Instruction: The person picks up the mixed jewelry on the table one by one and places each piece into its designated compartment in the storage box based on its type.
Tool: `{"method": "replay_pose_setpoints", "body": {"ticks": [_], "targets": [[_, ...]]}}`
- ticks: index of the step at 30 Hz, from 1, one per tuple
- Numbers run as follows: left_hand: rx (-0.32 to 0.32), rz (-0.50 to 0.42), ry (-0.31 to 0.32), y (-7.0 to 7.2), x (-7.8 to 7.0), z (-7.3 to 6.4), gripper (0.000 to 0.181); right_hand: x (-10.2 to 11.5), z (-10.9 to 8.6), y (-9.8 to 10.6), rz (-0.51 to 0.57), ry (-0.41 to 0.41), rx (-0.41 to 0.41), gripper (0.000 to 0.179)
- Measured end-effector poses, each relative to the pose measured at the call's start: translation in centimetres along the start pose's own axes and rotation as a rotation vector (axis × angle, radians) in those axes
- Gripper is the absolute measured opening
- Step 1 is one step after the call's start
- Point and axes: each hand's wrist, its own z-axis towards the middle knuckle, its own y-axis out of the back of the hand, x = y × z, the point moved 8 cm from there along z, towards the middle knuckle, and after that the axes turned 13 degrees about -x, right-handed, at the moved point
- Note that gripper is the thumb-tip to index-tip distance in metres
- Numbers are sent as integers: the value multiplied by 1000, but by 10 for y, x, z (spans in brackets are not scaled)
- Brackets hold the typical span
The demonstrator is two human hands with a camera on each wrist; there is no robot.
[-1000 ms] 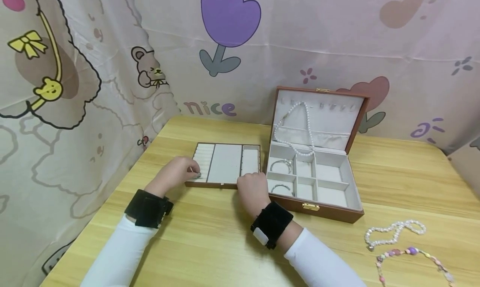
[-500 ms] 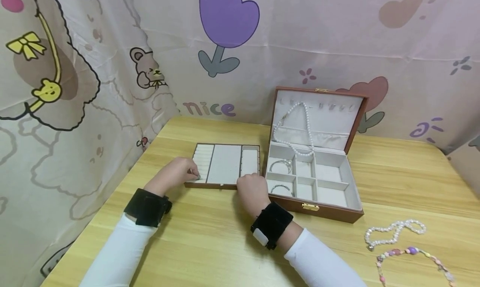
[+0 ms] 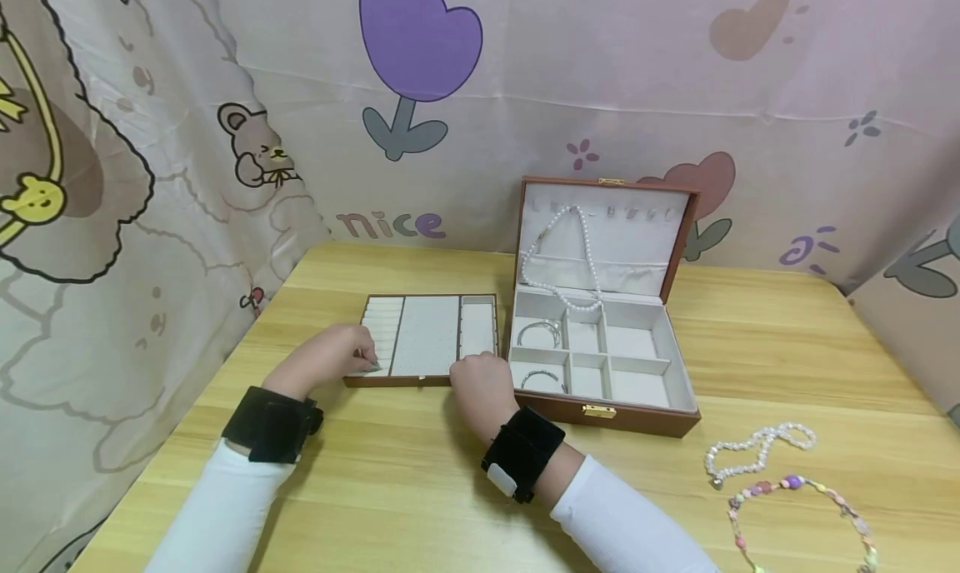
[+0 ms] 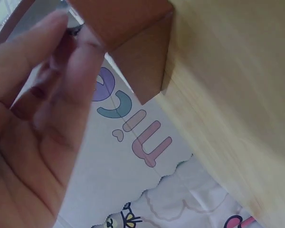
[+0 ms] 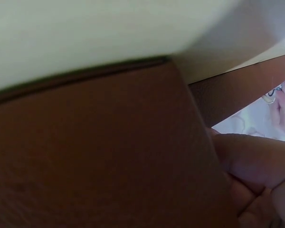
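A shallow jewelry tray (image 3: pixel 427 331) lies on the table, with ring rolls along its left side and two other sections. My left hand (image 3: pixel 330 358) is at the front of those rolls, thumb and fingertips pinching a small ring (image 5: pixel 270 97). Most of the ring is hidden by the fingers; the left wrist view shows only a dark bit between them. My right hand (image 3: pixel 483 390) grips the tray's front right corner, fingers curled over the edge. Beside it stands an open brown jewelry box (image 3: pixel 637 419), a pearl necklace (image 3: pixel 587 256) hanging from its lid.
Silver bangles (image 3: pixel 542 333) lie in the box's left compartments. On the table at the right are a pearl bracelet (image 3: pixel 757 450) and a colourful bead necklace (image 3: pixel 793 482). A printed curtain (image 3: pixel 480 140) rises behind the table and along its left.
The head view has turned slightly right, so everything sits further left in it. Both hands stay at the tray, the left still pinching the ring at the front roll.
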Motion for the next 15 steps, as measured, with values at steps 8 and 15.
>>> {"method": "replay_pose_setpoints", "body": {"ticks": [8,15], "targets": [[27,3,35,-4,3,1,10,-1,0,-1,-11,6,4,25],[11,38,40,-6,4,-1,9,1,-1,-3,-4,10,5,26]]}}
